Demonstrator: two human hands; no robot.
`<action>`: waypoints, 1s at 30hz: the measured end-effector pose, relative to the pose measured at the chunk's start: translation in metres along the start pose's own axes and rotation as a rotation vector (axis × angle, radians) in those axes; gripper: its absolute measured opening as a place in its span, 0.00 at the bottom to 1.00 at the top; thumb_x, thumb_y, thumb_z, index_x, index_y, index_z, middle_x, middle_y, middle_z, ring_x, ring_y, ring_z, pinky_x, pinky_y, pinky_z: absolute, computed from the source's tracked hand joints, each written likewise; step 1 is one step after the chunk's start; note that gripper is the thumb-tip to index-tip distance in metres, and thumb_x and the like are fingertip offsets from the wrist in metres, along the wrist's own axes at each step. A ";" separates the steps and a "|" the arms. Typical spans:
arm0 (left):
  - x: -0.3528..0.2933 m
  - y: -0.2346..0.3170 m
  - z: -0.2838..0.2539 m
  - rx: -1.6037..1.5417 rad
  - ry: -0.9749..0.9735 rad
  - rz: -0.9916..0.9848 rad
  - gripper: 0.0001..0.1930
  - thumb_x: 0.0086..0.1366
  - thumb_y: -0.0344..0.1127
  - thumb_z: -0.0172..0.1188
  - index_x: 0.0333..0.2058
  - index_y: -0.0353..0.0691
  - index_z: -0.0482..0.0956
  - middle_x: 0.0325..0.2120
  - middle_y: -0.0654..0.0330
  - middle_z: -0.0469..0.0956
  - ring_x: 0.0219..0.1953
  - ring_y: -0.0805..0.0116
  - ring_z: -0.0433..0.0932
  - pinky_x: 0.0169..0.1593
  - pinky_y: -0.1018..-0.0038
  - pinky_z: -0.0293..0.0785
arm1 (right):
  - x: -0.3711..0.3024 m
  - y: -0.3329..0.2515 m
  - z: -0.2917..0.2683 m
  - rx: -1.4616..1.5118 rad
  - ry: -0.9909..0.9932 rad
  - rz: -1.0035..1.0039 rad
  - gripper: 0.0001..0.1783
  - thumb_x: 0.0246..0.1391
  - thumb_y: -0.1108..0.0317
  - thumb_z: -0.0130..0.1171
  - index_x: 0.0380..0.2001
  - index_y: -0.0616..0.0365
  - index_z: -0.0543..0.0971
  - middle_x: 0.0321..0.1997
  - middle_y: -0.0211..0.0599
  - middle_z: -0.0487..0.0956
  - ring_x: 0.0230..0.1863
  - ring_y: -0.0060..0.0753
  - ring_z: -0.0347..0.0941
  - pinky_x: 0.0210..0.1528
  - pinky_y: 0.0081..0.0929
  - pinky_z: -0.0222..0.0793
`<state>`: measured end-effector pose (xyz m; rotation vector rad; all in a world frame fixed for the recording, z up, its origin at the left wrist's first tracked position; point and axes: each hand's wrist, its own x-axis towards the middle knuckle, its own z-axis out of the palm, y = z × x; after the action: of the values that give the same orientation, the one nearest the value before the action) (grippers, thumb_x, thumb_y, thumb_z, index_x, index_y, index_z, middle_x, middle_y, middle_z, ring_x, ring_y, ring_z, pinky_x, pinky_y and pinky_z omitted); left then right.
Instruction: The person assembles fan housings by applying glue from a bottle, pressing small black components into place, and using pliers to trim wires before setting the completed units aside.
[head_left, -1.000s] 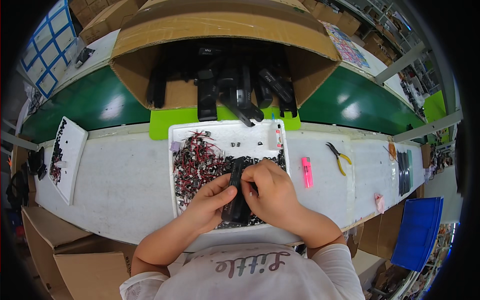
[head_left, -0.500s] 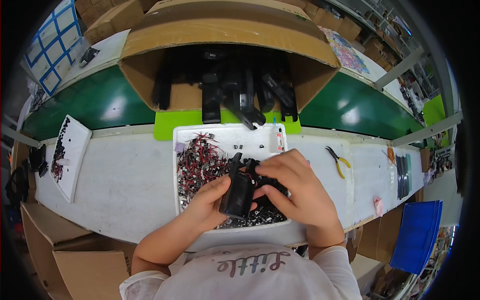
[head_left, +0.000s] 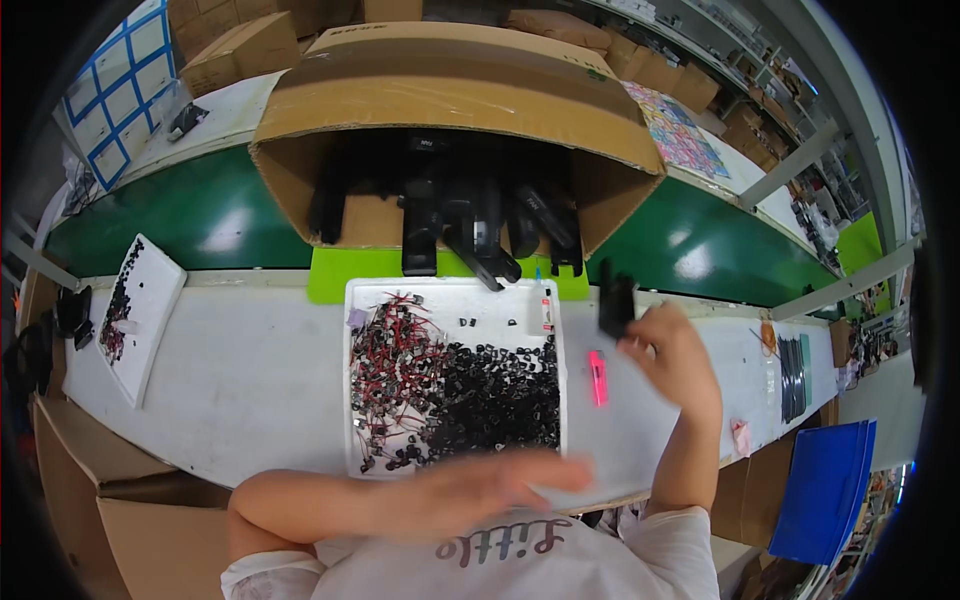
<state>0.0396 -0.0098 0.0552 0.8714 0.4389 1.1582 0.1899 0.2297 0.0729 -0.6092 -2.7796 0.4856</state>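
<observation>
Currently the right hand grips a blurred black housing right of the tray; the blurred left hand looks outstretched and empty. Similar housings lie in the carton, perhaps finished ones, and plenty of loose black parts remain.

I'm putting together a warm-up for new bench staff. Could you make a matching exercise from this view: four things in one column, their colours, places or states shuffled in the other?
Things:
1. Lighter
2. Plastic bin
3. Right hand
4. Left hand

Descriptions:
A. Blurred, by the near edge of the white tray
B. Holding a black case
C. Pink, lying right of the tray
D. Blue

Pairs: 1-C, 2-D, 3-B, 4-A
</observation>
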 end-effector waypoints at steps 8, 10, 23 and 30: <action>0.029 0.029 0.057 0.000 -0.613 0.347 0.57 0.50 0.77 0.26 0.60 0.25 0.40 0.62 0.42 0.43 0.65 0.48 0.41 0.64 0.62 0.43 | 0.054 0.147 0.056 -0.463 0.087 0.328 0.10 0.43 0.69 0.59 0.32 0.58 0.77 0.31 0.43 0.75 0.38 0.46 0.70 0.41 0.37 0.67; 0.031 0.015 0.052 0.389 -0.743 0.560 0.60 0.47 0.79 0.27 0.59 0.22 0.39 0.60 0.33 0.43 0.64 0.44 0.42 0.63 0.58 0.42 | 0.057 0.126 0.058 -0.437 0.145 0.308 0.10 0.44 0.69 0.58 0.33 0.57 0.77 0.33 0.43 0.75 0.39 0.46 0.70 0.42 0.38 0.67; -0.028 0.028 0.026 0.325 -0.476 0.429 0.55 0.51 0.76 0.18 0.57 0.24 0.54 0.58 0.31 0.49 0.63 0.40 0.43 0.61 0.47 0.39 | 0.092 0.038 0.095 0.035 0.193 0.322 0.20 0.47 0.63 0.57 0.42 0.63 0.70 0.30 0.52 0.77 0.35 0.52 0.74 0.38 0.41 0.70; -0.021 -0.009 -0.009 0.409 -0.199 0.321 0.47 0.59 0.70 0.25 0.59 0.28 0.50 0.60 0.47 0.53 0.63 0.55 0.51 0.62 0.64 0.49 | 0.126 0.028 0.111 -0.088 0.242 0.139 0.20 0.44 0.71 0.56 0.43 0.65 0.72 0.30 0.53 0.77 0.36 0.55 0.73 0.42 0.41 0.69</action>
<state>0.0309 -0.0269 0.0401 1.4405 0.3867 1.2782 0.0542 0.2801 -0.0173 -0.8263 -2.5513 0.2954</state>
